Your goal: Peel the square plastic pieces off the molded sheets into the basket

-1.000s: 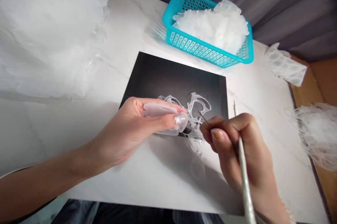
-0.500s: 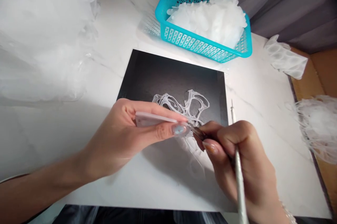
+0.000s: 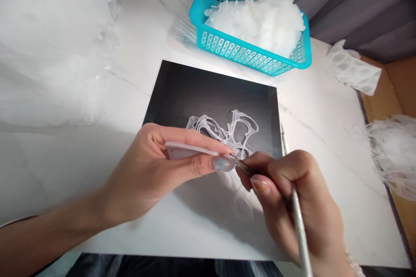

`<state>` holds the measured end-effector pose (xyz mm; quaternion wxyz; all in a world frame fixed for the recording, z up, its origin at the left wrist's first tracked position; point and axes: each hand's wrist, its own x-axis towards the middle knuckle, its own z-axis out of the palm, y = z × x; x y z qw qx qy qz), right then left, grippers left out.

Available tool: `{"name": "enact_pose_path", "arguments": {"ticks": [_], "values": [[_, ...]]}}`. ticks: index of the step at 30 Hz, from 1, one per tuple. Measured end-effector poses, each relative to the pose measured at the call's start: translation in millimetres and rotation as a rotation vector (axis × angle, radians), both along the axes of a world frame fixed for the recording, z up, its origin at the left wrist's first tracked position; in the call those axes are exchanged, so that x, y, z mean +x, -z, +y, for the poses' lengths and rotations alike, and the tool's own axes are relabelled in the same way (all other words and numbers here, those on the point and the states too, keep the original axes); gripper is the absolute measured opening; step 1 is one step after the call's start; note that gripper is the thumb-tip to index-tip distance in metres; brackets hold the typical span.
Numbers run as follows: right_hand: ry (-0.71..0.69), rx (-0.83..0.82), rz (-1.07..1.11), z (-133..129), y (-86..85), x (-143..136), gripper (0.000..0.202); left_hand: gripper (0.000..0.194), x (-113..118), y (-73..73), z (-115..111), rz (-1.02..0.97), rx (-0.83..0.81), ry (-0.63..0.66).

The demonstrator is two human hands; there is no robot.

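My left hand (image 3: pixel 143 175) is closed, pinching a thin, translucent whitish piece (image 3: pixel 180 151) between thumb and fingers. At the piece's right end, the metal tip of a small tool (image 3: pixel 242 166) meets or nearly meets it. That tool sits in my closed right hand (image 3: pixel 302 203); my fingers hide its handle, so its kind is unclear. A slim silvery stick with a fine pointed tip (image 3: pixel 298 220) also passes through the right hand. Beneath both hands, curly white trimmed scraps (image 3: pixel 242 116) lie on a black board (image 3: pixel 201 88).
A turquoise basket (image 3: pixel 240 50) heaped with translucent white pieces stands at the back. Bagged whitish material (image 3: pixel 52 43) fills the left side. On the right are a white sheet with oval shapes (image 3: pixel 355 69), a cardboard box (image 3: pixel 403 82) and tangled white scraps (image 3: pixel 396 155).
The stick in my right hand has tilted slightly, its tip shifting left. Both hands keep nearly the same place and grip, and the view has moved a little.
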<state>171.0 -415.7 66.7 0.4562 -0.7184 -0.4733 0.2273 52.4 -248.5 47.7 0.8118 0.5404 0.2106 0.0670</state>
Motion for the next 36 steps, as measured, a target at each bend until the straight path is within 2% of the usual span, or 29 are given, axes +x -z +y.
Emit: {"name": "enact_pose_path", "arguments": {"ticks": [7, 11, 16, 22, 26, 36], "values": [[0.040, -0.038, 0.033, -0.8, -2.0, -1.2, 0.030, 0.015, -2.2, -2.5, 0.7, -0.013, 0.004, 0.012], [0.064, 0.005, 0.046, -2.0, 0.3, -3.0, 0.027, 0.016, -2.0, -1.9, 0.5, -0.012, 0.000, 0.016], [0.008, -0.008, 0.009, -1.8, 0.7, -2.9, 0.028, 0.014, -0.8, -0.7, 0.5, -0.006, -0.006, 0.007], [0.045, 0.016, -0.009, -3.6, 2.5, -3.0, 0.025, 0.019, -1.6, 1.6, 0.4, -0.024, 0.012, 0.019], [0.000, -0.009, -0.032, -1.8, -1.5, -1.7, 0.027, 0.018, -2.8, 0.3, 0.8, -0.015, 0.021, 0.032], [0.004, -0.005, -0.023, -0.5, -3.4, -0.7, 0.029, 0.015, -1.6, 0.1, 2.1, -0.008, 0.050, 0.027]]}}
